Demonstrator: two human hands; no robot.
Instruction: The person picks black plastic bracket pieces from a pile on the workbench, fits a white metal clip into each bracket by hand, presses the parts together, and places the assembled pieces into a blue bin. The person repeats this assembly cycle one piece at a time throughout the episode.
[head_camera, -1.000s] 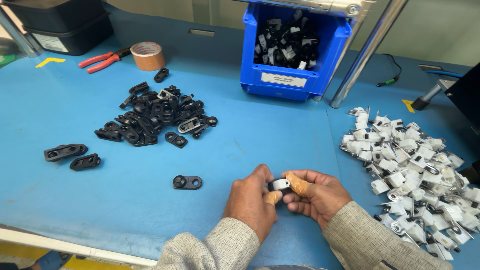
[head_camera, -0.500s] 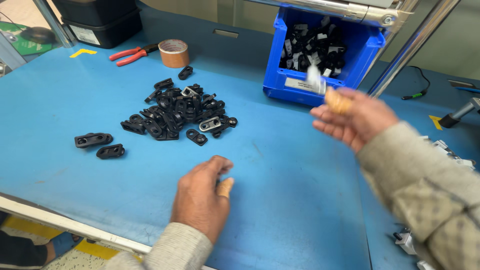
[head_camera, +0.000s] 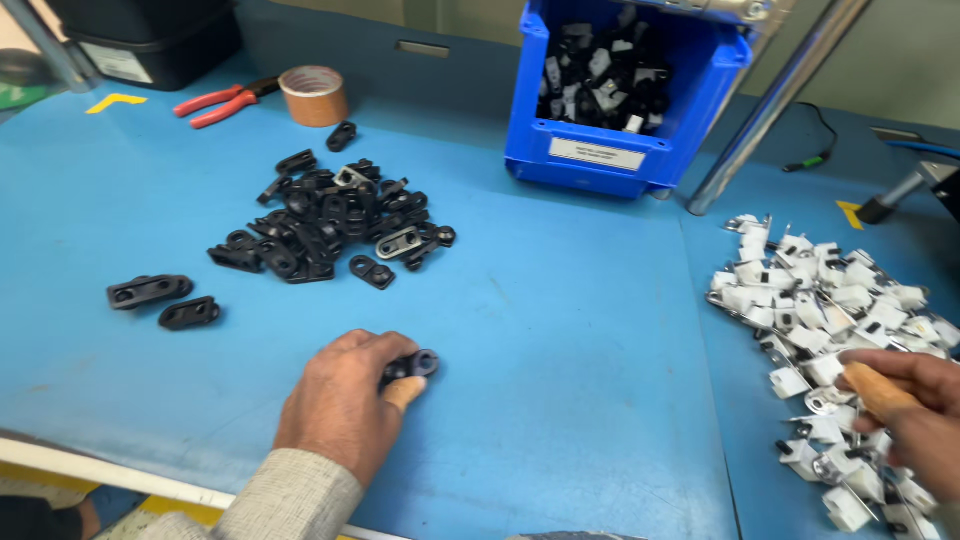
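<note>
My left hand (head_camera: 345, 405) rests on the blue table near the front edge, its fingers closed on a small black plastic clip (head_camera: 410, 366). My right hand (head_camera: 905, 415) lies at the far right on a heap of white plastic clips with metal parts (head_camera: 830, 330), fingers curled among them; whether it grips one I cannot tell. A pile of black clips (head_camera: 330, 220) lies beyond my left hand. A blue bin (head_camera: 620, 160) at the back holds joined black and white pieces.
Two loose black clips (head_camera: 160, 300) lie at the left. Red-handled pliers (head_camera: 215, 103) and a roll of brown tape (head_camera: 313, 95) sit at the back left beside a black box (head_camera: 150, 45). A slanted metal pole (head_camera: 770, 100) stands right of the bin.
My right hand came back from the blue bin, where it held a joined piece up, down to the white clip heap. My left hand closed on a black clip on the table.
</note>
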